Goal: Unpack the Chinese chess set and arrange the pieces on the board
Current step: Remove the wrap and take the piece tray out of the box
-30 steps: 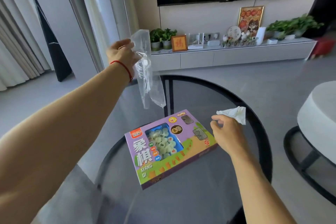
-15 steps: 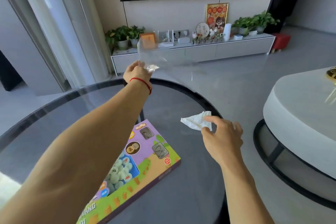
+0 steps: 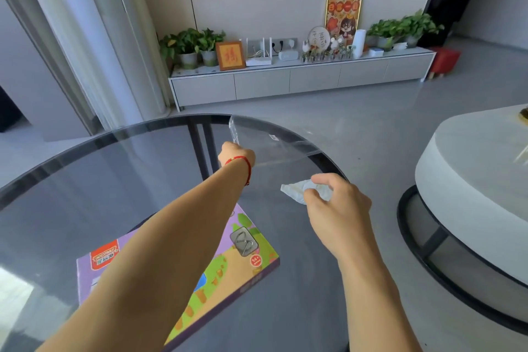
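Wrapper disposal before opening the chess box

I'd lay the clear wrapper (image 3: 268, 141), pinched in my left hand (image 3: 235, 155), flat at the surface's (image 3: 85, 180) 1 o'clock edge; right hand (image 3: 335, 204) grips a crumpled tissue (image 3: 297, 191). Chess box (image 3: 228, 260) sits sealed at 6 o'clock, half hidden under my forearm.

Left hand (image 3: 236, 155) grips clear wrap (image 3: 268, 140); right hand (image 3: 337, 206) pinches tissue (image 3: 294, 191).

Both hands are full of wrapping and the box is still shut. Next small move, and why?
Probably drop the clear plastic wrap held by the left hand and the crumpled paper pinched by the right hand onto the glass table, since the chess box lies closed and needs free hands.
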`<act>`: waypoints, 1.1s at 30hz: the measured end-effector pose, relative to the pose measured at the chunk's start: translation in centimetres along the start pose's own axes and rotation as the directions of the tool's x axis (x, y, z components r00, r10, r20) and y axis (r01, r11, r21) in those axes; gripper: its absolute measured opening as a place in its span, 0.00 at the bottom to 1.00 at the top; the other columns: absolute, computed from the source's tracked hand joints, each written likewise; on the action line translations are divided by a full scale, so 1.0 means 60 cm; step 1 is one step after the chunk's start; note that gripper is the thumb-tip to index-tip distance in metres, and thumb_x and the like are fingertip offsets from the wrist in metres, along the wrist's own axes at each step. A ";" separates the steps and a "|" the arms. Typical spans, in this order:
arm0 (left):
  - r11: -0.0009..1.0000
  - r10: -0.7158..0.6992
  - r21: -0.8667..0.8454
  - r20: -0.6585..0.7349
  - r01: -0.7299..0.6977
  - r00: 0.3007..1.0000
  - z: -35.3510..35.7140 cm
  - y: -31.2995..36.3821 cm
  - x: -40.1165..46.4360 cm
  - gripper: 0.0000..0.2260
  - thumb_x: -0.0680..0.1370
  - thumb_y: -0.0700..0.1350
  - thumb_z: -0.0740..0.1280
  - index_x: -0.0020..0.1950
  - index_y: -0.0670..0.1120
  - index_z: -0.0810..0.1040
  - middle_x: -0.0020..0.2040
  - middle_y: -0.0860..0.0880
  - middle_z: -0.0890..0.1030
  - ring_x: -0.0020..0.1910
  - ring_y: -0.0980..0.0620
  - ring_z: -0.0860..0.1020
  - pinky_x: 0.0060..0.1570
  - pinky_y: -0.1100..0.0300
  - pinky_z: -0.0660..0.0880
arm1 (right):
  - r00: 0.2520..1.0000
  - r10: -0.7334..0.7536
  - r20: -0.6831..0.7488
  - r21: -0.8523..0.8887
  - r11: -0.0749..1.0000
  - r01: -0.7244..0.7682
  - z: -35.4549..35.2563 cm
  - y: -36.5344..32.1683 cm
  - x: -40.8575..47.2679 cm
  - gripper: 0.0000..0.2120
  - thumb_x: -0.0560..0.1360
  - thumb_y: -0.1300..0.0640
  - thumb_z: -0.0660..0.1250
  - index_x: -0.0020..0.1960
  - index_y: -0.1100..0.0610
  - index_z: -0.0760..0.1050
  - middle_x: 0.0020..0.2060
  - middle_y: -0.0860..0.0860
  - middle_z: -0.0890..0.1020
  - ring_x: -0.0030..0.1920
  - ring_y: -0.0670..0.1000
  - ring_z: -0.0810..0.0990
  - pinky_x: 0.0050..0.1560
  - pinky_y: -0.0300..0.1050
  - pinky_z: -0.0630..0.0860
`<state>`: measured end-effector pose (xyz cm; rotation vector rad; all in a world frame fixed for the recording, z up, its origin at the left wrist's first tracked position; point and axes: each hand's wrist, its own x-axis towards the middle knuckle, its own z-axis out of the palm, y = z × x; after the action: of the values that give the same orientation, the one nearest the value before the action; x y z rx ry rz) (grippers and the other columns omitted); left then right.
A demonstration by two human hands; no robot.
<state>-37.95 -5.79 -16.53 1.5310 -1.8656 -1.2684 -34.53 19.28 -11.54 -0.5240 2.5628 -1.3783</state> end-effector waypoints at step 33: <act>0.982 -0.030 0.175 -0.193 0.065 0.981 -0.506 -0.342 -0.287 0.27 0.69 0.60 0.59 0.62 0.46 0.74 0.60 0.41 0.74 0.58 0.37 0.75 0.62 0.41 0.74 | 0.889 0.038 0.457 -0.061 0.998 -0.012 0.193 -0.053 -0.207 0.15 0.66 0.48 0.67 0.34 0.56 0.64 0.31 0.53 0.69 0.35 0.53 0.65 0.40 0.48 0.61</act>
<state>2.22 -1.17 -14.61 1.7335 -1.8713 -0.9548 -18.66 13.65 -15.34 -0.7250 2.2147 -1.0217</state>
